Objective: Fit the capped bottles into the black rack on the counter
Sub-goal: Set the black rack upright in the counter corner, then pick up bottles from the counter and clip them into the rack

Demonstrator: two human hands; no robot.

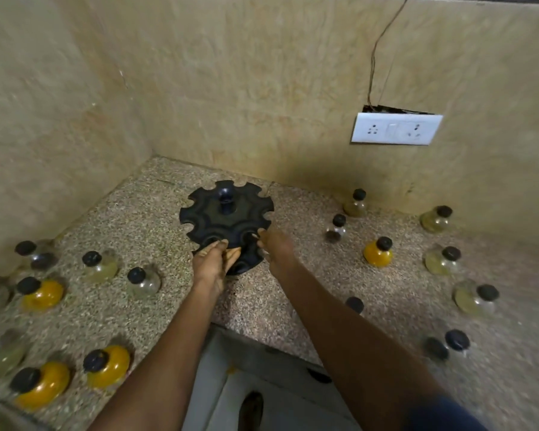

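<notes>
The black rack (227, 219) is a round plastic disc with scalloped notches cut all around its rim and a short knobbed post at its centre. A second tier shows below it at the near side. It stands on the speckled granite table (156, 213), in the corner where two beige tiled walls meet, with every notch empty.

The left hand (210, 264) grips the near rim of the rack, fingers curled over the top and thumb pressing in from the side. The right hand (276, 245) rests on the rim just beside it, fingertips touching the edge of a notch. Its grasp is blurred, so I cannot tell how tightly it closes. Neither hand holds a bottle.

Bare table rings the rack on all sides, and the back wall is near behind it. The table's front edge cuts in between the two forearms, with floor showing below.

The capped bottles are squat, round-bellied glass with black caps, standing apart from the rack on both flanks. Five hold orange filling: four at the left, such as the orange bottle (42, 293), and one at the right (377, 252). Several hold pale yellowish contents, for example the pale bottle (436, 219). One dark-filled bottle (335, 230) stands to the right of the rack. Motion blur stops an exact total; roughly eighteen show.

A white switch plate (395, 129) sits on the back wall.
</notes>
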